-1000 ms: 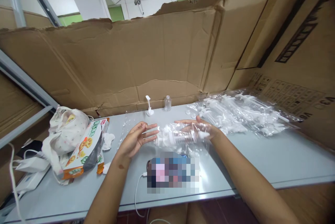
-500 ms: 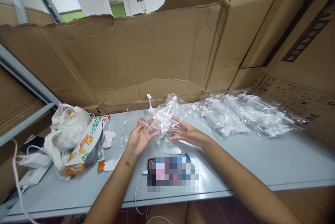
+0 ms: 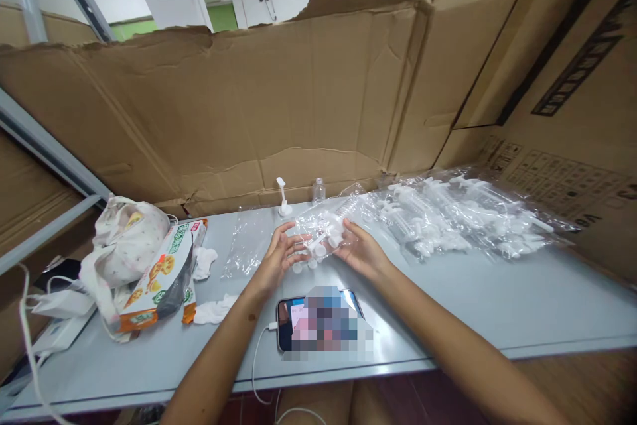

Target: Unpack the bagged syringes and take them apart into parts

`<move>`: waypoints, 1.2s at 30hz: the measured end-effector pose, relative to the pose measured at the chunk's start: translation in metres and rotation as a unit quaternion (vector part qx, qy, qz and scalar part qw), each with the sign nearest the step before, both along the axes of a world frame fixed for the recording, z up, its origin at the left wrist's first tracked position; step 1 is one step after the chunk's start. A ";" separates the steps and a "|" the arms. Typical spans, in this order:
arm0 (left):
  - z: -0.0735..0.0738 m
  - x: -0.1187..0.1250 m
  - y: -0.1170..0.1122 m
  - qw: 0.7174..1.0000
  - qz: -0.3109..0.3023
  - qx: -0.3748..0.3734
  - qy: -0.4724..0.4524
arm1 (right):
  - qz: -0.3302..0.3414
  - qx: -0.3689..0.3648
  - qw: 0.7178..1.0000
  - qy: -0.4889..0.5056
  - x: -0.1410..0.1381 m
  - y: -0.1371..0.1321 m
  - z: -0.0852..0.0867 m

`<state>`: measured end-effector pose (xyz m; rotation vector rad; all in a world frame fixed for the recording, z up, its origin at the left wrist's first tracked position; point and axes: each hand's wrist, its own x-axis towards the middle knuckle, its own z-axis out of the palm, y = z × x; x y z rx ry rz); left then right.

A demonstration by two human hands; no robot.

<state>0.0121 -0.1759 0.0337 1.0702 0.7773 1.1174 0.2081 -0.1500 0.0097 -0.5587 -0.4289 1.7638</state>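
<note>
A clear plastic bag (image 3: 326,223) with white plastic parts and a ribbed clear bottle inside lies between my hands. My right hand (image 3: 362,251) grips the bag's right side, thumb on top. My left hand (image 3: 281,254) is at its left edge, fingers apart and lightly bent; it touches or nearly touches the film. Small white caps (image 3: 312,263) sit just below the bag. Behind it stand a clear bottle (image 3: 318,191) and a white pump head (image 3: 283,203), both upright. A flattened clear bag (image 3: 245,242) lies to the left.
Several filled clear bags (image 3: 448,216) lie to the right. A charging phone (image 3: 284,325) rests before me. At left are a food box (image 3: 169,266), a cloth bag (image 3: 132,239), white crumpled pieces (image 3: 216,310) and a charger (image 3: 64,305). A cardboard wall (image 3: 298,93) closes the back.
My spread fingers have drawn in, and my right hand has taken hold of the bag. The bag has tilted to the right, so the clear bottle behind it now shows.
</note>
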 end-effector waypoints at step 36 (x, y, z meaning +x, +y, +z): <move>-0.002 -0.002 0.015 0.924 0.120 0.217 0.291 | -0.034 -0.047 0.998 0.009 0.008 0.008 -0.001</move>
